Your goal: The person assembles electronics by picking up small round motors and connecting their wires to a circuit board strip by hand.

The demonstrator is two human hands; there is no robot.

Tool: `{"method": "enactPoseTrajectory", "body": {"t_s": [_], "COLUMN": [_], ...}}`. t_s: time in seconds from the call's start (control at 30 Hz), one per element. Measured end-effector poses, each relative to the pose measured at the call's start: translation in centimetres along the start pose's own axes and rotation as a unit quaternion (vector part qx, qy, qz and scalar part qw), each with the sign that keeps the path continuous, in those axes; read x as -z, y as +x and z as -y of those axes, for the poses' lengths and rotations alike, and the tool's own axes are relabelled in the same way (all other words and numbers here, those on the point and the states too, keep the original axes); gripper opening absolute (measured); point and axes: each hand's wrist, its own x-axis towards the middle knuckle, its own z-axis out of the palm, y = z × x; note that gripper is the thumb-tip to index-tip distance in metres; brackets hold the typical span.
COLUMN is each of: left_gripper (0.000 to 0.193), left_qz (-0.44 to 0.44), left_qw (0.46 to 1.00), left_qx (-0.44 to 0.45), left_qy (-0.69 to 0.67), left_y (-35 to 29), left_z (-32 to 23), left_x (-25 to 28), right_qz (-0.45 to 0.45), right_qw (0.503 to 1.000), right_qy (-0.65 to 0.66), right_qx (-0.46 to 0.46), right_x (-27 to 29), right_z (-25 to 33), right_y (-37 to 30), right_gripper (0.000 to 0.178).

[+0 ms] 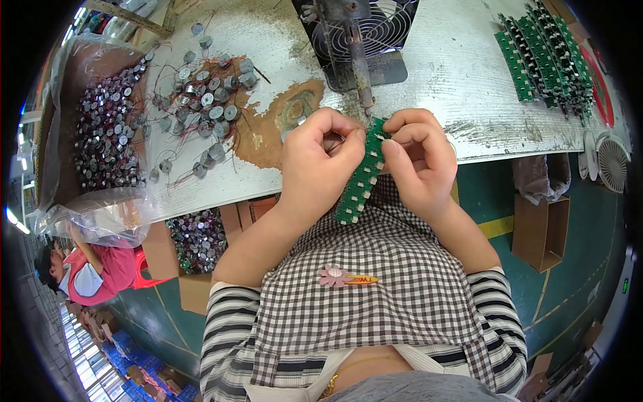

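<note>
A long green circuit board strip (362,175) with rows of small white connectors slants between my hands, its far end just below the tip of a soldering iron (362,80). My left hand (320,155) is closed in a pinch against the board's left edge; what its fingertips hold is hidden. On the other side, my right hand (423,155) grips the far right edge of the board between thumb and fingers. Left of my hands, several small round silver motors (207,100) with thin red wires lie loose on the worn white table (442,87).
A plastic-lined carton (63,134) full of motors stands at the left. A black fan (375,33) sits behind the iron. Stacked green boards (546,60) lie at the far right. Below the table are a box of motors (199,241) and a carton (539,228). Another person (100,271) sits at left.
</note>
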Motion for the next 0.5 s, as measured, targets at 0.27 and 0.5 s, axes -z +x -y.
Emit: {"method": "enactPoseTrajectory", "body": {"t_s": [0.27, 0.5], "left_gripper": [0.012, 0.013], "left_qz": [-0.055, -0.063], "left_qw": [0.997, 0.997], "left_qx": [-0.038, -0.044], "left_qy": [-0.033, -0.016], "left_y": [-0.1, 0.4], "left_z": [0.6, 0.4], "left_x": [-0.7, -0.8], "right_qz": [0.014, 0.016], "right_qw": [0.999, 0.995], "right_qy": [-0.031, -0.089], "right_qx": [0.006, 0.037], "right_x": [0.1, 0.0], "right_z": [0.2, 0.3], "right_y": [0.4, 1.1], "right_gripper": [0.008, 0.011]}}
